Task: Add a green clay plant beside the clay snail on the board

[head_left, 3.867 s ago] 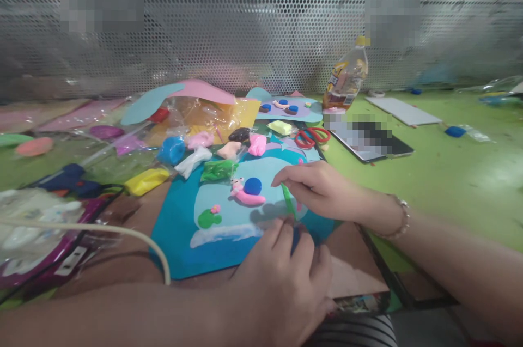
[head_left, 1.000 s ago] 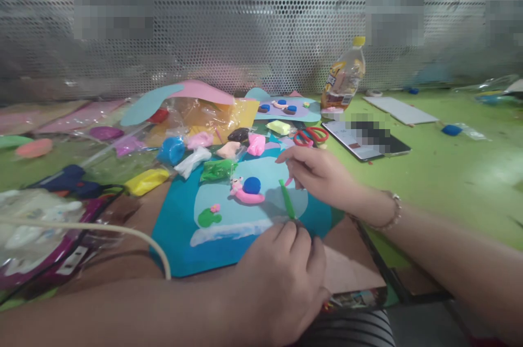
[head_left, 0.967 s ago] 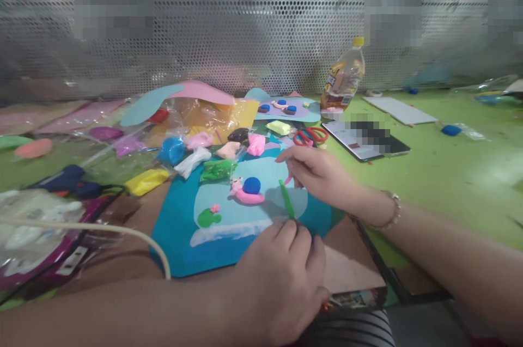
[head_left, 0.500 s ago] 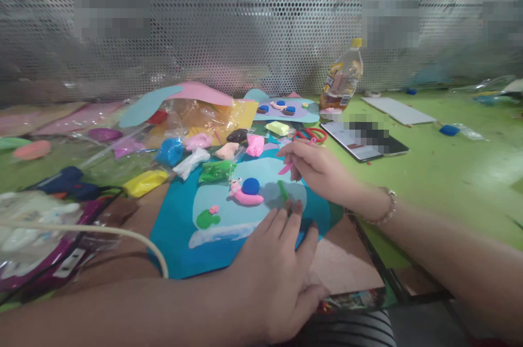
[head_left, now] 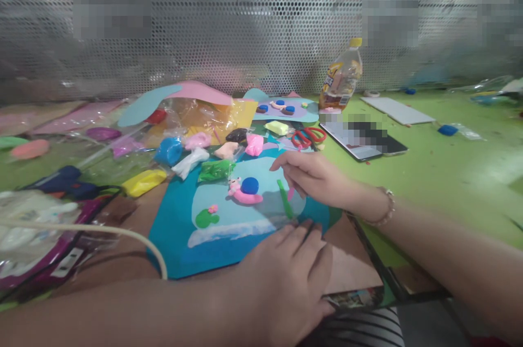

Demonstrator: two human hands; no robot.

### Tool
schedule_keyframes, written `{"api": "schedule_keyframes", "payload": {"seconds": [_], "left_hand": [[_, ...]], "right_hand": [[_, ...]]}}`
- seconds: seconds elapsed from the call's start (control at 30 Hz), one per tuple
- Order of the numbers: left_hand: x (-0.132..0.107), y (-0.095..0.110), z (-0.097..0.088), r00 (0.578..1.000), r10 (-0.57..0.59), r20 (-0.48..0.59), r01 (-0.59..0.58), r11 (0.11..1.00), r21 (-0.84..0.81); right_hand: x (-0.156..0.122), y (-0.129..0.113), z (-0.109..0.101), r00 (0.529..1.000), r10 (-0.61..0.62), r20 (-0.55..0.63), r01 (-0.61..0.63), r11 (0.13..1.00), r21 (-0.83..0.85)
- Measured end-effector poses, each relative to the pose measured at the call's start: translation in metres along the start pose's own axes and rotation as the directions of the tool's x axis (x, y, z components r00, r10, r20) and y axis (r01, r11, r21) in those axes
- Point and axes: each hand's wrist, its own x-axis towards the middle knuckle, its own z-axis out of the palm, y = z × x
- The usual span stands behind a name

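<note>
My left hand (head_left: 286,271) lies across the lower right of the blue paper sheet (head_left: 171,249), fingers stretched out flat near the lower end of a green clay strip (head_left: 285,199). With curled fingers, my right hand (head_left: 318,175) grips a slim pink clay tool (head_left: 290,193), mostly hidden by the fingers, just right of the strip's upper part. On the sheet's pale blue patch sits a pink clay snail (head_left: 247,199) with a blue shell (head_left: 250,186). A green clay lily pad (head_left: 207,219) with a pink flower (head_left: 213,209) is at its lower left.
Bagged clay, including a green pack (head_left: 216,171) and a yellow pack (head_left: 145,183), lies behind and left. Red-handled scissors (head_left: 309,137), a phone (head_left: 362,140) and a drink bottle (head_left: 342,77) are at the back. A pale cable (head_left: 122,231) curves in from the left.
My right hand has lowered the pink tool from above the green strip to its right side. My left hand has drawn slightly down and right, showing more of the strip.
</note>
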Motion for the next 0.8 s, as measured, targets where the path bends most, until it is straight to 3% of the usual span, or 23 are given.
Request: {"api": "schedule_keyframes", "payload": {"seconds": [0.13,0.8], "left_hand": [[0.0007,0.0000,0.0005,0.998,-0.026,0.052,0.027,0.999,-0.033],[0.0010,0.0006,0.0002,0.996,-0.051,0.078,0.057,0.995,-0.077]], "right_hand": [[0.0002,0.0007,0.0016,1.000,0.000,0.022,0.000,1.000,0.002],[0.0004,0.0019,0.0035,0.997,0.061,0.051,-0.065,0.996,0.065]]}}
